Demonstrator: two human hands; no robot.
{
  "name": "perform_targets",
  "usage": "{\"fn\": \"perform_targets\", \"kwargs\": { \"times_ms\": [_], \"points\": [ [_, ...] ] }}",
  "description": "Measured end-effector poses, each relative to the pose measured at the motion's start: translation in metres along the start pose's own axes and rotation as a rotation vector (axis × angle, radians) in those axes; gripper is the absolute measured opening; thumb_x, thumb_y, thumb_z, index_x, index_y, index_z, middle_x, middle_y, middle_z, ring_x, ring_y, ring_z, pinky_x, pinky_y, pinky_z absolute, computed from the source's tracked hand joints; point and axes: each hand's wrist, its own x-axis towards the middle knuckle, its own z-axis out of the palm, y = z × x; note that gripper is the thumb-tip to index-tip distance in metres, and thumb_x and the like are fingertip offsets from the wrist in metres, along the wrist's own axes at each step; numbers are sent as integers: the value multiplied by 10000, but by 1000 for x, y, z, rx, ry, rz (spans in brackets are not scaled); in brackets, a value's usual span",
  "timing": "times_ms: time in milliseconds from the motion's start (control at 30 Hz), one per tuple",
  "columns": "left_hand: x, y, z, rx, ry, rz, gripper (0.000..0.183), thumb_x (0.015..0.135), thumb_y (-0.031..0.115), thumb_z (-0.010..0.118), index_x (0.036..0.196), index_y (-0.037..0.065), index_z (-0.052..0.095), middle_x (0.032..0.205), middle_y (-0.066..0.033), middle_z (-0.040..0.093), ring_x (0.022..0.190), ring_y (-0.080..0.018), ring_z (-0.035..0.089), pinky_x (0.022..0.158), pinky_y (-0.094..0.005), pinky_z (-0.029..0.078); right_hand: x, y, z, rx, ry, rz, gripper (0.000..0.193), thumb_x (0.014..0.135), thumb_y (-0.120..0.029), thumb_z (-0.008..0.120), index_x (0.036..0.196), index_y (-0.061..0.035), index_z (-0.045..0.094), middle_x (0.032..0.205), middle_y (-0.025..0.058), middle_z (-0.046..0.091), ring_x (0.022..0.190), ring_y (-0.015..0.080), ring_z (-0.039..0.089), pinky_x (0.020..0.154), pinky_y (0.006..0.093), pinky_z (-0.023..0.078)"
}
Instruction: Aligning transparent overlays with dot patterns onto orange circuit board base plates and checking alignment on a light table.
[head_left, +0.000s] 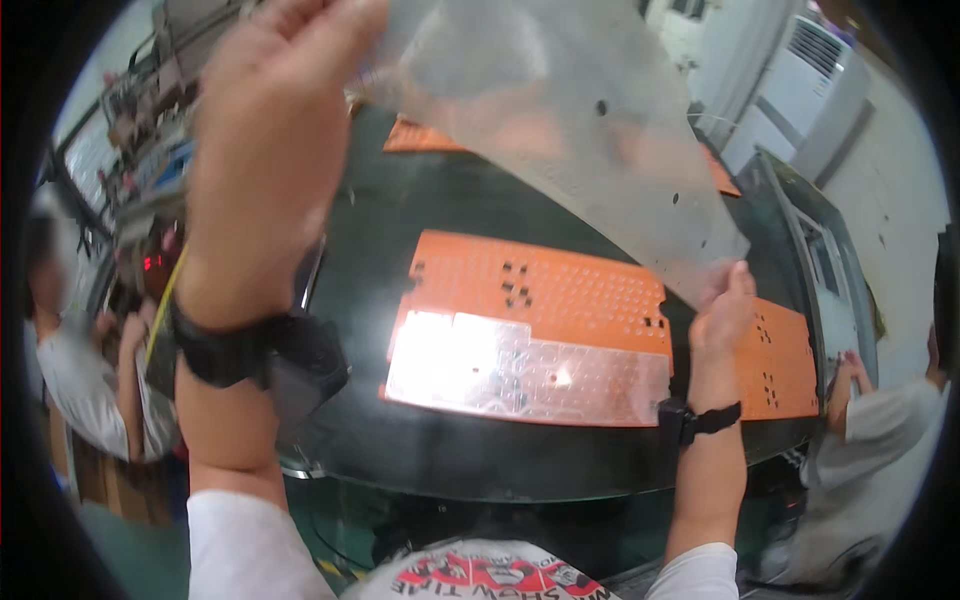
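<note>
A thin translucent plastic sheet (590, 130) with a few small dark holes hangs tilted above the table, held up between my hands. My left hand (290, 60) is raised high at the upper left, its fingers closed on the sheet's edge and partly cut off by the frame. My right hand (725, 305) pinches the sheet's lower right corner. Below lies an orange perforated panel (540, 270) with small dark square openings. A shiny clear sheet (450, 365) covers its near half and reflects the light.
The dark green table (440, 460) carries another orange panel (780, 360) at the right and more orange pieces (420, 137) behind the raised sheet. People work at the left (90, 370) and right (880, 420). A white standing unit (800, 90) is at the back right.
</note>
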Motion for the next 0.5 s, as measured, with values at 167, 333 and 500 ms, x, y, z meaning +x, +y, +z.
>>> {"fn": "perform_targets", "kwargs": {
  "times_ms": [167,333,500],
  "points": [
    [-116,-182,-25,353,155,-387,150,897,96,524,910,-39,589,984,-133,620,874,-205,586,795,-322,451,25,29,-16,-592,-12,-217,306,974,-226,507,715,-72,561,636,-56,462,584,56,418,534,224,352],
    [-174,-228,-18,685,0,-480,116,871,72,512,816,-26,542,1201,-275,530,1127,-408,511,951,-437,402,31,69,-47,-777,-173,-80,297,970,-206,518,721,-49,556,648,-63,437,587,48,377,529,229,322],
    [-173,-229,-8,758,-62,-591,75,871,70,513,840,5,531,1270,-239,471,1131,-408,443,970,-465,358,22,72,-54,-837,-167,5,243,971,-188,513,823,-21,609,694,-58,480,625,42,403,552,220,337]
  ]
}}
